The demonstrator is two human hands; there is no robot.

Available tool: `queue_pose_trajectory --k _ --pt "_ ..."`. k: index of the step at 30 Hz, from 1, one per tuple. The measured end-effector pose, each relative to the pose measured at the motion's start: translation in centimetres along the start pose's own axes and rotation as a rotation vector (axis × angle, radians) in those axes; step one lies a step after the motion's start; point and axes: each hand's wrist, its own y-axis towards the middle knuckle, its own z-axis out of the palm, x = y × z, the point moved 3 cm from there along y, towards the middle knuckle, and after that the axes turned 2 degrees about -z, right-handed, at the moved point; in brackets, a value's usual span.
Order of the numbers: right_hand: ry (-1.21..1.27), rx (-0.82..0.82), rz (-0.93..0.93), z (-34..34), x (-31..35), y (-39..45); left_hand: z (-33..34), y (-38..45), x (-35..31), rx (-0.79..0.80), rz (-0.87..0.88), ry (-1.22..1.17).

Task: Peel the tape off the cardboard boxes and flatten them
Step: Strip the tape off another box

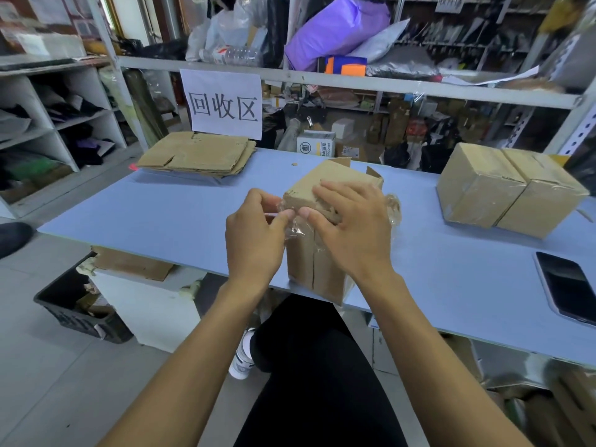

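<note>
Box (317,262) upright, open flaps rearward

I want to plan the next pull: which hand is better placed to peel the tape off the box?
Left. The left hand already pinches the loose tape, while the right hand lies on the box, steadying it.

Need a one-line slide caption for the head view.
Left hand pinches clear tape off a brown cardboard box steadied by the right hand on the blue table.
</note>
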Motion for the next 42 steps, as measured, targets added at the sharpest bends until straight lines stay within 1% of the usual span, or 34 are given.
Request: queue_pose_trajectory --k 3,6,8,10,11,14,17,19,21,23,24,26,28,31,34,38,40,42 --pt "0.015 -0.060 0.050 0.3 0.0 -0.3 0.6 -0.4 -0.4 -0.073 -0.071 0.041" --pt "0.042 -0.110 0.110 0.0 -0.2 -0.3 1.3 -0.7 -1.1 -0.080 -0.089 -0.085" --pt "0.092 -0.175 0.168 -0.9 -0.2 -0.3 1.6 -0.6 -2.3 -0.082 -0.046 -0.173" --pt "0.169 -0.250 0.234 -2.3 -0.2 -0.5 1.6 0.1 -3.5 -0.077 0.017 -0.209" --pt "0.200 -0.259 0.274 -3.1 -0.1 -0.5 1.6 0.5 -4.1 -0.062 0.054 -0.210" --pt "0.185 -0.169 0.372 -5.1 -0.1 0.0 1.3 1.9 -5.9 0.027 0.178 -0.194" --pt "0.199 -0.035 0.400 -6.2 -0.4 0.5 0.9 2.9 -7.7 0.129 0.310 -0.160" --pt "0.225 0.043 0.400 -5.6 -0.6 0.5 1.0 3.6 -8.6 0.211 0.378 -0.105" --pt "0.277 0.067 0.393 -4.6 -1.1 0.1 1.7 4.2 -8.6 0.323 0.402 -0.037" --pt "0.374 0.085 0.391 -3.7 -1.7 -0.6 2.7 4.5 -7.7 0.415 0.366 -0.030" --pt "0.427 0.078 0.399 -3.3 -2.1 -1.0 3.3 4.5 -7.2 0.435 0.351 -0.045" --pt "0.486 0.015 0.419 -3.0 -3.0 -1.5 4.5 4.5 -6.6 0.457 0.354 -0.057" --pt "0.493 -0.026 0.438 -2.7 -4.1 -1.7 5.9 4.4 -6.3 0.474 0.382 -0.037" --pt "0.474 0.015 0.493 -2.1 -5.5 -2.1 7.4 4.4 -5.4 0.462 0.429 0.043" --pt "0.481 0.064 0.515 -1.8 -6.2 -2.5 8.3 4.5 -4.4 0.422 0.519 0.126" --pt "0.492 0.103 0.515 -1.4 -6.5 -2.2 9.1 4.6 -3.5 0.397 0.508 0.163" --pt "0.528 0.120 0.539 -1.1 -6.9 -2.2 8.8 5.1 -3.4 0.437 0.544 0.184" --pt "0.572 0.126 0.558 -0.8 -7.3 -2.1 8.3 5.9 -3.4 0.539 0.626 0.300"
